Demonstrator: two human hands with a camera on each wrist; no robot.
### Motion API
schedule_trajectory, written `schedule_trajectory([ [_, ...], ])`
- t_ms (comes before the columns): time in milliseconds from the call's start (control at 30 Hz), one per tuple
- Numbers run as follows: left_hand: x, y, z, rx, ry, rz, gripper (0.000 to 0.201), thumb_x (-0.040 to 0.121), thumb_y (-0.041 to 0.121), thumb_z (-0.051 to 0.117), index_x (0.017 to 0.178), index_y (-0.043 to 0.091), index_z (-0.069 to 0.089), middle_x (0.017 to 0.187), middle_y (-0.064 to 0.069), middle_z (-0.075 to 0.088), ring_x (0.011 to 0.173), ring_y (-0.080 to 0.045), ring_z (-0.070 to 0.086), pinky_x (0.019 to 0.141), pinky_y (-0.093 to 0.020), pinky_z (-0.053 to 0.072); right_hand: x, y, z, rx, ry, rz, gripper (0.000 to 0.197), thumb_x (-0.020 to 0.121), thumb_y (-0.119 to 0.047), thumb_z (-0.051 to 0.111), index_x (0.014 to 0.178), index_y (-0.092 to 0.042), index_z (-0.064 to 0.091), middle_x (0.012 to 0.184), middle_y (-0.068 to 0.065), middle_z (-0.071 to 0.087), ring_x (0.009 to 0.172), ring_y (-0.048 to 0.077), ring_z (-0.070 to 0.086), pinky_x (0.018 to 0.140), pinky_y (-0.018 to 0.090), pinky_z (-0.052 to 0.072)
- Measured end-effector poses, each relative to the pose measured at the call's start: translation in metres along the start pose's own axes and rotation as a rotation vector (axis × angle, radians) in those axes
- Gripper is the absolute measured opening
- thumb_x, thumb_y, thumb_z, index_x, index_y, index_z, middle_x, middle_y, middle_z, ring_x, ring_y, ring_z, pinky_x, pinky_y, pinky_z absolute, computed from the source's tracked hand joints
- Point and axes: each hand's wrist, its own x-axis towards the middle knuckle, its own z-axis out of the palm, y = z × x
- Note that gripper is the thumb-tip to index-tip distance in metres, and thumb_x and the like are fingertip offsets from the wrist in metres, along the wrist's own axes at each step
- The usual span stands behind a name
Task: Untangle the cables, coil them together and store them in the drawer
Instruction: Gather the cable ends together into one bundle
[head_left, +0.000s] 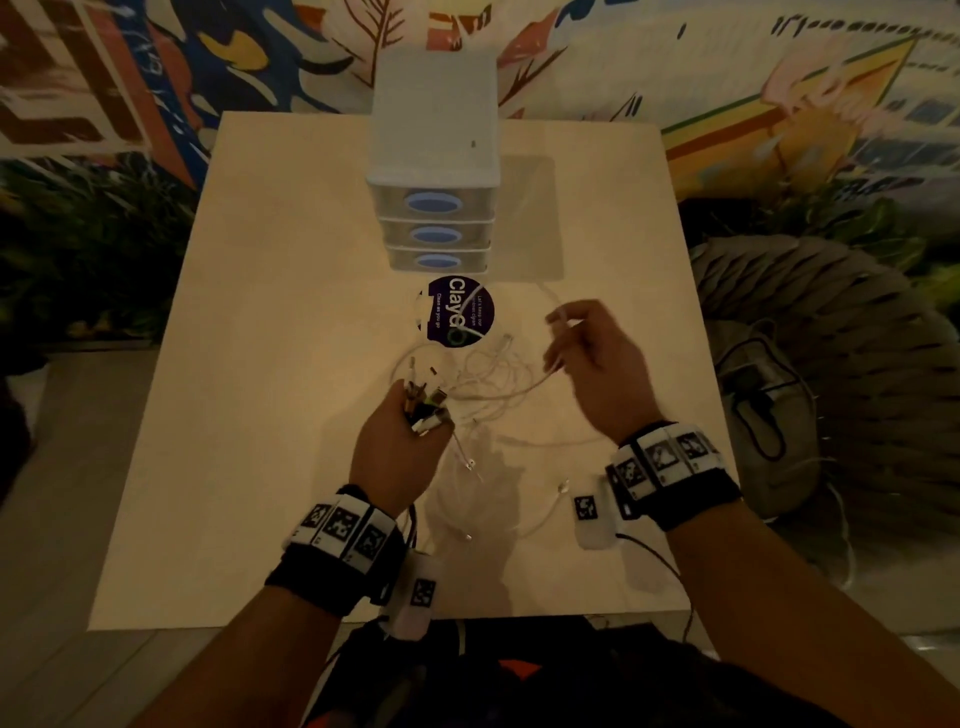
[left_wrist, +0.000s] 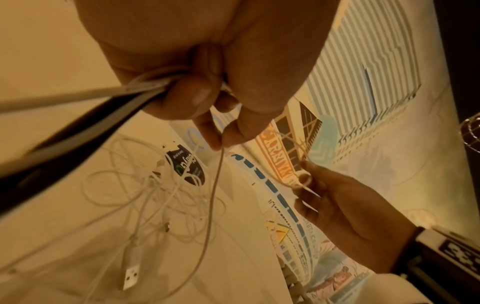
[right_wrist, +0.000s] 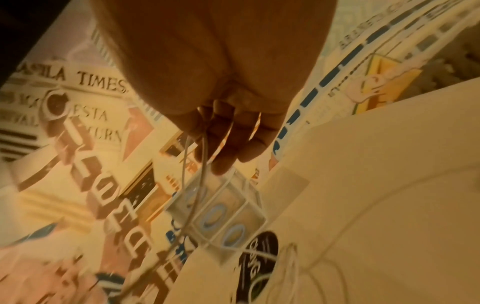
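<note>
Left hand (head_left: 400, 441) clenches bundled cable ends (head_left: 423, 405) (plugs upward); right hand (head_left: 597, 364) pinches one white cable (head_left: 553, 338).

Right hand (right_wrist: 223, 131) pinching white cable (right_wrist: 185, 164), drawer unit (right_wrist: 221, 216) beyond

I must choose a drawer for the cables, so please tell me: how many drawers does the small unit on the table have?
3. The drawer unit stands at the table's far edge: top drawer, middle drawer below it, bottom drawer lowest. All look closed.
</note>
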Motion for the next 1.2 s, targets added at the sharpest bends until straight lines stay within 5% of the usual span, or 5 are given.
schedule_trajectory([
  [300, 0.013, -0.011, -0.017, 0.02, 0.058, -0.173, 0.014, 0.097, 0.027, 0.064, 0.102, 0.017, 0.054, 0.083, 0.012, 0.056, 0.079, -0.018, 0.053, 0.078, -0.029, 0.038, 0.023, 0.004, -0.067, 0.126, 0.202, 0.049, 0.015, 0.107, -0.024, 0.044, 0.105, -0.031, 0.058, 0.075, 0.004, 0.063, 0.064, 0.02, 0.065, 0.062, 0.044, 0.057],
  [600, 0.007, 0.024, -0.019, -0.357, -0.021, -0.134, 0.038, 0.101, 0.053, 0.049, 0.089, 0.021, 0.068, 0.084, 0.0, 0.078, 0.036, -0.005, 0.033, 0.045, -0.026, 0.03, -0.028, -0.032, -0.027, -0.12, -0.264, -0.175, 0.018, 0.099, -0.027, 0.062, 0.112, -0.039, 0.065, 0.088, -0.016, 0.075, 0.077, 0.006, 0.072, 0.078, 0.031, 0.059],
  [867, 0.011, 0.05, -0.031, -0.541, -0.077, -0.1, 0.047, 0.105, 0.019, 0.052, 0.062, 0.034, 0.066, 0.086, -0.021, 0.067, 0.047, -0.016, 0.024, 0.049, -0.026, 0.022, -0.052, -0.018, 0.002, -0.14, -0.569, -0.133, 0.028, 0.09, -0.055, 0.067, 0.11, -0.036, 0.075, 0.094, -0.017, 0.076, 0.079, 0.002, 0.069, 0.075, 0.031, 0.059],
  [1033, -0.001, 0.049, -0.036, -0.57, -0.268, -0.031, 0.026, 0.106, 0.013, 0.047, 0.081, 0.017, 0.041, 0.072, -0.01, 0.065, 0.043, -0.01, 0.027, 0.043, -0.022, 0.026, -0.014, 0.015, 0.012, -0.143, -0.2, 0.191, 0.055, 0.083, -0.06, 0.071, 0.128, -0.04, 0.047, 0.084, -0.009, 0.068, 0.064, 0.004, 0.066, 0.071, 0.029, 0.056],
  [1200, -0.009, 0.051, -0.04, -0.561, -0.332, 0.041, 0.023, 0.104, 0.011, 0.047, 0.083, 0.015, 0.039, 0.065, -0.007, 0.059, 0.043, -0.012, 0.028, 0.043, -0.021, 0.028, 0.025, 0.03, 0.032, -0.371, -0.39, 0.154, 0.032, 0.096, -0.048, 0.061, 0.116, -0.024, 0.067, 0.097, -0.003, 0.07, 0.081, 0.015, 0.067, 0.085, 0.036, 0.054],
])
